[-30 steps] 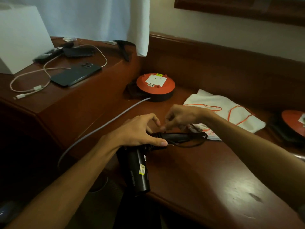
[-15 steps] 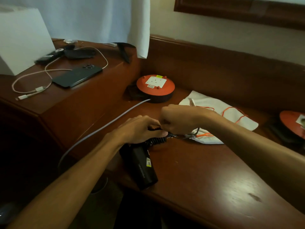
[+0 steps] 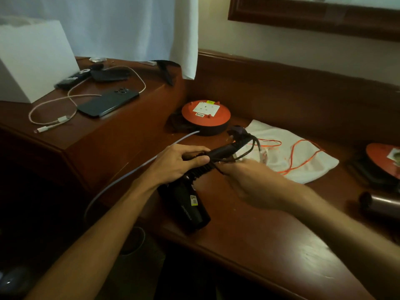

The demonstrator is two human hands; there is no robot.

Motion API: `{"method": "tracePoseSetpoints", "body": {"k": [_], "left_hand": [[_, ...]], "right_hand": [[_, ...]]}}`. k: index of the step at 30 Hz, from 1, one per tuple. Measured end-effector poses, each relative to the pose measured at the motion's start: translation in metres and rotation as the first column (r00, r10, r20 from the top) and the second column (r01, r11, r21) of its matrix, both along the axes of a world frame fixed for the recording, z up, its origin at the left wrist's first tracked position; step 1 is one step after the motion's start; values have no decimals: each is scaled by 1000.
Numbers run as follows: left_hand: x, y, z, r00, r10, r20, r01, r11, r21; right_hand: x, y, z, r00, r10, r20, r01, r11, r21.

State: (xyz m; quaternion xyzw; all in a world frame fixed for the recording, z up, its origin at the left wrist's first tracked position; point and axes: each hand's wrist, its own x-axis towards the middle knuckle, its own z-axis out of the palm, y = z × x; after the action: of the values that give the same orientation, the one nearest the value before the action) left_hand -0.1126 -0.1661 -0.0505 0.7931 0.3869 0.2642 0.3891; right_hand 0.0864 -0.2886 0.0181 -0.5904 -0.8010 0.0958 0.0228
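A black hair dryer [image 3: 190,207] lies across the front edge of the wooden desk [image 3: 249,232], its barrel pointing toward me. My left hand [image 3: 179,162] grips its handle, where black cord [image 3: 242,148] is wound in coils. The handle points up to the right and ends in a dark plug [image 3: 238,130]. My right hand [image 3: 251,180] is blurred just right of the handle, fingers curled at the loose cord loops; whether it pinches the cord is unclear.
An orange round socket reel [image 3: 205,113] sits behind with a grey cable [image 3: 129,172] running left. A white drawstring bag [image 3: 298,161] with orange cords lies to the right. A phone [image 3: 108,102], white charging cable [image 3: 52,120] and white box [image 3: 32,59] rest on the raised shelf. A second orange reel [image 3: 385,159] and a dark cylinder [image 3: 381,204] sit far right.
The dryer handle has tilted up toward the right, exposing the plug. My right hand has dropped from above the handle to beside and below it, trailing the cord.
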Motion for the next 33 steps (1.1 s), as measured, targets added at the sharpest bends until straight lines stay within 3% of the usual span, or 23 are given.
{"method": "tracePoseSetpoints", "body": {"k": [6,11,14,16,18,20,22,24,29,33], "left_hand": [[3,-3,6,999,25,24,-25,999,-24],[7,-3,9,1000,1,9,0,999,-39],[7,-2,9,1000,-5,11,6,997,-76],[8,0,8,1000,-11,10,12,994,-109],[9,3,9,1000,-4,8,5,990,-139],[9,3,12,999,18,48,-8,980,-198],[8,3,15,991,51,126,-8,947,-321],[5,1,16,979,85,184,-2,912,-410],[2,-2,11,964,73,256,53,889,-454],[-2,-2,5,938,-20,346,179,883,-434]], "right_hand": [[2,2,-52,998,-50,-27,51,997,51],[10,8,-63,964,-38,-263,91,977,191],[22,18,-63,947,-80,-312,150,966,210],[28,24,-65,963,-81,-256,135,970,201],[31,26,-67,988,-115,-101,139,951,278],[30,25,-66,967,-238,86,192,911,365],[27,23,-65,923,-344,175,257,885,387],[27,24,-65,918,-369,142,304,888,344],[36,32,-69,957,-215,-194,248,955,164],[41,39,-50,982,-54,-181,54,999,-3]]}}
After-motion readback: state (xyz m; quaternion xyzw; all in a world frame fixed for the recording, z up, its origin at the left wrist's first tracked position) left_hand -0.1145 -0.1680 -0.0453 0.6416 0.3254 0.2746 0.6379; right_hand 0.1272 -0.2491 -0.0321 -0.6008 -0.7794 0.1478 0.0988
